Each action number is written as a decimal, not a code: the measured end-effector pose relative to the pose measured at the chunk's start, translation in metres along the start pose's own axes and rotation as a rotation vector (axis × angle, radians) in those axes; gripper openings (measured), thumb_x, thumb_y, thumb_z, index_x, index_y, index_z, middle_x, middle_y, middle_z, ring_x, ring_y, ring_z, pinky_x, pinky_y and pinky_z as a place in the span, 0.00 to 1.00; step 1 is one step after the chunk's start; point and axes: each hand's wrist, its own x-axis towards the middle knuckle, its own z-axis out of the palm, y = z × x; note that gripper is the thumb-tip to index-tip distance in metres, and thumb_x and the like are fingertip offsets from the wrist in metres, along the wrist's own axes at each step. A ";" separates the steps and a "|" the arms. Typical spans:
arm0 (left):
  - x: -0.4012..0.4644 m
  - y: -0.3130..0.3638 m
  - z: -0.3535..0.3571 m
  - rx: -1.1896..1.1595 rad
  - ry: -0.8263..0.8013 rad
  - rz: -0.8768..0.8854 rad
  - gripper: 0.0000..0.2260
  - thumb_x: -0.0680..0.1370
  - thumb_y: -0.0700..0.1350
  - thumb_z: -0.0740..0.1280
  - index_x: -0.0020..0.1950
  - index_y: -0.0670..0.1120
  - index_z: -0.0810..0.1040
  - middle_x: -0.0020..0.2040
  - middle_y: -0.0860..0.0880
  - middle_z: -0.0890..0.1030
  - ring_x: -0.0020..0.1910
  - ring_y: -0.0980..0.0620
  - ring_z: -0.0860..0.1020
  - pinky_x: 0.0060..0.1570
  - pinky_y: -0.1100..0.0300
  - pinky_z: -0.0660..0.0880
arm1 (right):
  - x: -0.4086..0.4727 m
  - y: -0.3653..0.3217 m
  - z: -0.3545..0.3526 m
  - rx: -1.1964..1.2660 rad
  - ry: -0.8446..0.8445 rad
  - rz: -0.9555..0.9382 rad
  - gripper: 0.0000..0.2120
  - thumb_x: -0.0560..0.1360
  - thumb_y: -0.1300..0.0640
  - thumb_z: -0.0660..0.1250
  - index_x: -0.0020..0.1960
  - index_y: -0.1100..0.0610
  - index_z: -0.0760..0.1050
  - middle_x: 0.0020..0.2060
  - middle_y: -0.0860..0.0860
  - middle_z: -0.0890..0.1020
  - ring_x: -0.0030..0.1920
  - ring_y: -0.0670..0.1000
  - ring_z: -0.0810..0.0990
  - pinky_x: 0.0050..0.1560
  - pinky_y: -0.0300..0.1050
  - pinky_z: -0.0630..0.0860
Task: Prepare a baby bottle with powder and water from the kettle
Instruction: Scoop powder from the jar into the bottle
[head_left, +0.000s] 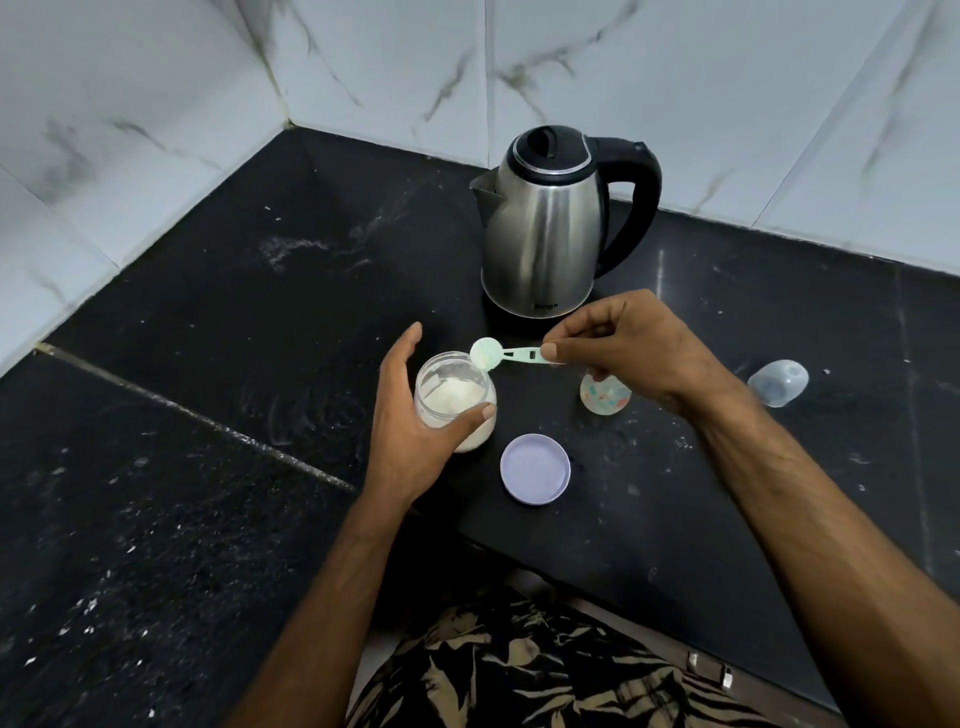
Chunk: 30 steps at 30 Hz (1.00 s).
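Mint-green scoop (506, 355) pinched at its tail by the right hand (623, 348), handle lying three-to-nine, bowl over the jar (454, 400) the left hand (415, 415) grips. Baby bottle (605, 392) sits beneath the right hand; kettle (550, 223) at twelve.

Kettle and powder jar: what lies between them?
Head view: only the green scoop's bowl, over the jar's far rim; bare black counter up to the kettle.
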 end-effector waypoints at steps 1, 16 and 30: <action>0.002 0.006 0.001 -0.003 -0.009 0.008 0.46 0.63 0.58 0.78 0.76 0.52 0.60 0.75 0.59 0.64 0.72 0.62 0.63 0.68 0.68 0.63 | -0.002 0.000 -0.004 0.014 0.011 0.001 0.01 0.70 0.58 0.76 0.41 0.56 0.85 0.37 0.56 0.86 0.35 0.51 0.76 0.36 0.42 0.73; 0.014 0.054 0.043 0.112 -0.082 0.229 0.43 0.68 0.49 0.79 0.76 0.46 0.60 0.74 0.53 0.66 0.74 0.58 0.63 0.74 0.52 0.61 | -0.025 0.027 -0.055 0.061 0.217 0.074 0.03 0.69 0.56 0.77 0.41 0.55 0.86 0.35 0.61 0.84 0.33 0.52 0.71 0.36 0.45 0.69; 0.007 0.018 0.139 -0.081 -0.213 -0.060 0.38 0.67 0.50 0.80 0.72 0.51 0.65 0.66 0.53 0.73 0.64 0.57 0.73 0.59 0.59 0.73 | -0.037 0.048 -0.078 0.039 0.308 0.120 0.04 0.70 0.58 0.77 0.42 0.58 0.85 0.33 0.64 0.81 0.30 0.52 0.71 0.29 0.36 0.70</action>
